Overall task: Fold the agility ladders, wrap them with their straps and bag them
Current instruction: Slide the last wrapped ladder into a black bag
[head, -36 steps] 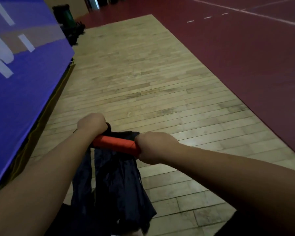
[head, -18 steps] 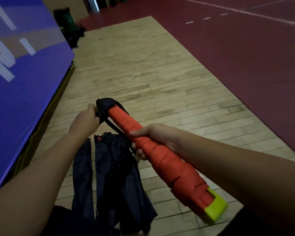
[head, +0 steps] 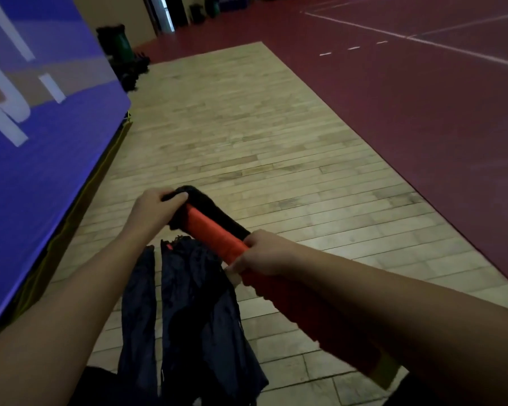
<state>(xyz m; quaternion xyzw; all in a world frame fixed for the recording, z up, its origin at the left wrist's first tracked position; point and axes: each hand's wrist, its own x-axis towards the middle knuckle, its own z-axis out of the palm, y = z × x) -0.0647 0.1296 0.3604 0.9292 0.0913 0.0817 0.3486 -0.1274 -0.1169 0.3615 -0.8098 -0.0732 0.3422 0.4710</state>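
A folded agility ladder [head: 217,234], wrapped in its orange strap, slants from upper left to lower right above the floor. My right hand [head: 261,253] grips the bundle at its middle. A black bag mouth [head: 203,205] covers the bundle's far end, and my left hand [head: 156,209] pinches that black fabric there. The bundle's yellow end [head: 384,376] shows under my right forearm. Dark navy bags [head: 194,312] lie crumpled on the floor below my hands.
A blue padded mat [head: 41,148] leans along the left. Pale wooden floorboards [head: 247,127] stretch ahead, bordered on the right by dark red court flooring [head: 423,112]. A green bin and dark gear [head: 121,45] stand at the far left corner.
The ladder bundle swung from lying crosswise to pointing away from me. My left hand pulled the black bag mouth over its far end, and the fabric now reaches further down the bundle.
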